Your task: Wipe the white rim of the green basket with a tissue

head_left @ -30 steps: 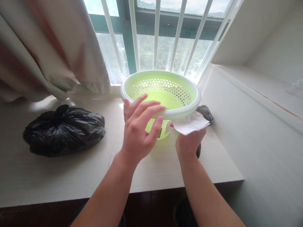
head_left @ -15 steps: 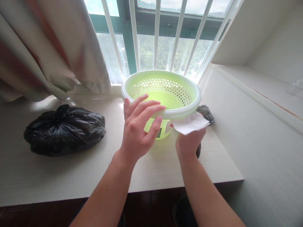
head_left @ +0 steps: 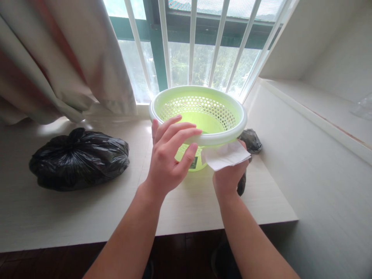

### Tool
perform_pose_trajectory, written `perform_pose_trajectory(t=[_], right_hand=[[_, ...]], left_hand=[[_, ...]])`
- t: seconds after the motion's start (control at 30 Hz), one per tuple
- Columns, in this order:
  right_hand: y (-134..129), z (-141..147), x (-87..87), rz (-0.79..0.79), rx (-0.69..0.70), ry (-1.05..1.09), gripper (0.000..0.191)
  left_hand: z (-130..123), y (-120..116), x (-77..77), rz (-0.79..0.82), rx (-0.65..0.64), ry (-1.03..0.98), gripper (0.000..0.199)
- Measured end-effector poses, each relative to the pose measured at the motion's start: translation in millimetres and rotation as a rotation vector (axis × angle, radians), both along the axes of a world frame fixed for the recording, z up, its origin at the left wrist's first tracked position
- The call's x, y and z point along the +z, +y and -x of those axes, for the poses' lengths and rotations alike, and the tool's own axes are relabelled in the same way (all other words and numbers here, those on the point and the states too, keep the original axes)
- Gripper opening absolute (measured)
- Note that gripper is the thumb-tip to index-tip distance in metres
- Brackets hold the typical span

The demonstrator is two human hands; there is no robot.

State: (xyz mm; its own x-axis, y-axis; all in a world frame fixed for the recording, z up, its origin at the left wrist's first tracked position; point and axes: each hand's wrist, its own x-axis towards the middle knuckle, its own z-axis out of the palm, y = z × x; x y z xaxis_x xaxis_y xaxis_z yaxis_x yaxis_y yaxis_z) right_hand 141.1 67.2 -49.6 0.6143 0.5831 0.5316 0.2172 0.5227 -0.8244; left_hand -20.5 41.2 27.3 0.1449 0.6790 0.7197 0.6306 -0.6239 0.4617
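Note:
A light green plastic basket (head_left: 229, 136) with a pale rim and perforated sides stands upright on the white ledge. My left hand (head_left: 168, 155) rests on its near left rim, fingers spread over the edge and thumb below. Under the near right rim, my right hand (head_left: 231, 174) is closed on a folded white tissue (head_left: 225, 155), which lies against the basket's outer side. The tissue hides part of that hand's fingers. A dark label (head_left: 193, 162) shows on the basket's lower front.
A tied black plastic bag (head_left: 80, 159) lies on the ledge (head_left: 122, 217) at the left. Another dark bag (head_left: 251, 140) is partly hidden behind my right hand. Window bars (head_left: 192, 46) stand behind the basket, a curtain (head_left: 72, 58) left, a raised shelf (head_left: 316, 104) right.
My right hand and the tissue have moved slightly left and down along the basket's outside. My left hand has hardly moved, and the basket stays in place.

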Motion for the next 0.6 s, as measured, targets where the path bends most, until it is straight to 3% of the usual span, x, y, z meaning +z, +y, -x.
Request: perform_pose_trajectory(t=[0.23, 0.6], right_hand=[[-4.8, 3.7, 3.6, -0.021, 0.001, -0.019, 0.017], [4.1, -4.1, -4.1, 0.006, 0.032, 0.028, 0.02]], left_hand=[[0.4, 0.4, 0.7, 0.004, -0.005, 0.013, 0.023], [1.4, 1.9, 0.4, 0.007, 0.001, 0.018, 0.023]])
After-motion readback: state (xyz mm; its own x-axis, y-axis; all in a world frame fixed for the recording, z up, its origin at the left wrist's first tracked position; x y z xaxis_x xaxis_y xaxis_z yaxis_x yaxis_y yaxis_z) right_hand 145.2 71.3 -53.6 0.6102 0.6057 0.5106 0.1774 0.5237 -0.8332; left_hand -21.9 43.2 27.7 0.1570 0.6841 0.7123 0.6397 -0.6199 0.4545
